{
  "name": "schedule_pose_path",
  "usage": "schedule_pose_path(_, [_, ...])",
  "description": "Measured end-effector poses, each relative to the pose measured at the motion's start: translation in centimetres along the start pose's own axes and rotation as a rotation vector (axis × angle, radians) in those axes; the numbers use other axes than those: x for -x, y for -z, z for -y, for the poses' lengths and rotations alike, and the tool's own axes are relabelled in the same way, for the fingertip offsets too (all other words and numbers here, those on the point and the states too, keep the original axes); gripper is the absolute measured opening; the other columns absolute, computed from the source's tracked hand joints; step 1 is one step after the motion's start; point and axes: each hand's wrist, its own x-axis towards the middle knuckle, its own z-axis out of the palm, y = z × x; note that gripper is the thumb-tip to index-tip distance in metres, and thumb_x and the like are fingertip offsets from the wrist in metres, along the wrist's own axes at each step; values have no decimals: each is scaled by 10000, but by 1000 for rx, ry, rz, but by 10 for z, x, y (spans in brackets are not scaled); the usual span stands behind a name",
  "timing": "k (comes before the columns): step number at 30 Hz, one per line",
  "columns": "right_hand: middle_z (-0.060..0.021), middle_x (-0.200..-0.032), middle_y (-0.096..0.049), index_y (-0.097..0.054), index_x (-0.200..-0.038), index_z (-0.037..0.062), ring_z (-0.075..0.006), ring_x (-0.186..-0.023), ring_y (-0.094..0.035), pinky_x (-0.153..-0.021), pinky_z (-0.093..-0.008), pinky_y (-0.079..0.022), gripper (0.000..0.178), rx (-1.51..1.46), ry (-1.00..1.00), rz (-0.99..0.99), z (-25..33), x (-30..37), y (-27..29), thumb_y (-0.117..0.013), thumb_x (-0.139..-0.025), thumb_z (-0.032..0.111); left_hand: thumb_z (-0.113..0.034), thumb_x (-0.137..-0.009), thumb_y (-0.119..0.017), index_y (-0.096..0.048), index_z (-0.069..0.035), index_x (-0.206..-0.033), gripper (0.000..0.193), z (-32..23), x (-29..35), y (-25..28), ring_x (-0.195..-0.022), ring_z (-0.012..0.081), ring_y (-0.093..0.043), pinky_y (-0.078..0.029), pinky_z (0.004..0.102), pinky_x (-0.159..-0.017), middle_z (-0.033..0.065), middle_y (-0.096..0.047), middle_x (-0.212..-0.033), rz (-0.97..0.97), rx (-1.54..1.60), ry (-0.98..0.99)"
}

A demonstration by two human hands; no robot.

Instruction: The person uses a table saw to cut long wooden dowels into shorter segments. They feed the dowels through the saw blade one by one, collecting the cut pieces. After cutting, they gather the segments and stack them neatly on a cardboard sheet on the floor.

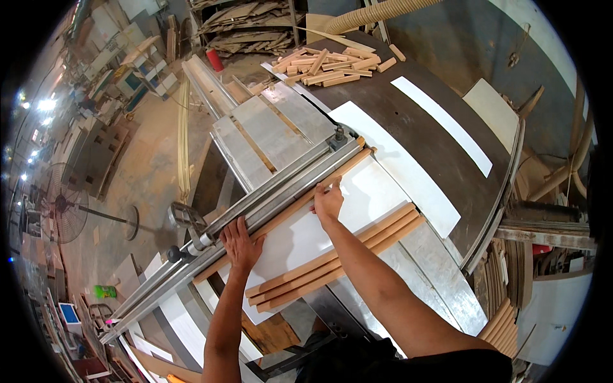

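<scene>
Brown table [416, 135] is spreading across the upper right of the frame, and a metal rail [300, 182] is running from the centre toward the lower left. White board [380, 182] is lying mid-frame, and one long wood strip [288, 213] is lying along the rail's near side at the centre. Three shorter strips [300, 274] are lying side by side just below the centre. The left hand [242, 246], left of centre, is resting partly open, fingers spreading over the rail and thumb reaching to the long strip; the right hand [328, 201], at centre, is bending its fingers half closed against that strip. Whether either is truly gripping, I cannot tell. Doing this well is probably calling for even pressure from both hands, seating the strip flush against the rail along its whole length.
</scene>
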Motion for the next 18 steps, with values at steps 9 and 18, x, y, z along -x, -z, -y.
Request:
schedule_pose_path(9, [-165,-708,-681,-135,-1599,40,-243,-444,-641,-381,-348,-513,775,2,24,1,-5,-6,2,-585,-985,188,-172,-685,-863,-486,-14,-1304,742,-38,-8,7,-1191,383,-494,-299,549,-1146,177,-530,-1195,-13,2,220])
schedule_pose_path(18, [-175,-727,-691,-140,-1594,18,-246,-454,-651,-382,-349,-523,771,16,46,8,-7,-1,1,-583,-991,202,-170,-686,-857,-506,-24,-1308,729,-36,-2,4,-1215,361,-507,-311,539,-1152,162,-551,-1234,-15,-17,242])
